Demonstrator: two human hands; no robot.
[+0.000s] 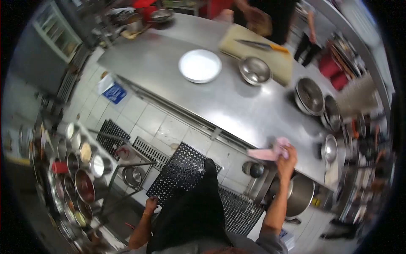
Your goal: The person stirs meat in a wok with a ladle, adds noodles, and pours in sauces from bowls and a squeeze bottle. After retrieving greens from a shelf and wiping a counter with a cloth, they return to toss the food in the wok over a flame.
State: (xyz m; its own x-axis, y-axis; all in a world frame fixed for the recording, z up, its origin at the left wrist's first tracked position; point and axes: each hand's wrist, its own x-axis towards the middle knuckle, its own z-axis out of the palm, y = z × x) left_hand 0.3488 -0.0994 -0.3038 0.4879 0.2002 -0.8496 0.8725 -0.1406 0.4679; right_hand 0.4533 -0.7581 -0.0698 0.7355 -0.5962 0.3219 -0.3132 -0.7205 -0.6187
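Right hand (287,158) gripping pink cloth (270,153): fingers closed round bunched end, flat tail sticking out past fingertips toward the left. Cloth location: near edge of stainless-steel counter (249,114), overlapping it in this view. Contact with the steel: can't tell from this angle.

Left hand (151,204) hanging low, well apart from counter, near perforated black floor mat (179,169) in view. Fingers curled, nothing visible in them; can't tell how tightly closed.

Farther along same counter: white plates (200,65), apparently stacked; steel mixing bowl (255,70) just beside cutting board (232,34); orange-handled knife (261,44) flat on board, blade pointing left. More steel bowls (299,101) toward right end.

Step in hand: probably a wipe-down, at or near the edge. Next move, if so: press cloth flat, tuck in loose tail, sweep inward over bare steel. Keep clear of bowls and knife.
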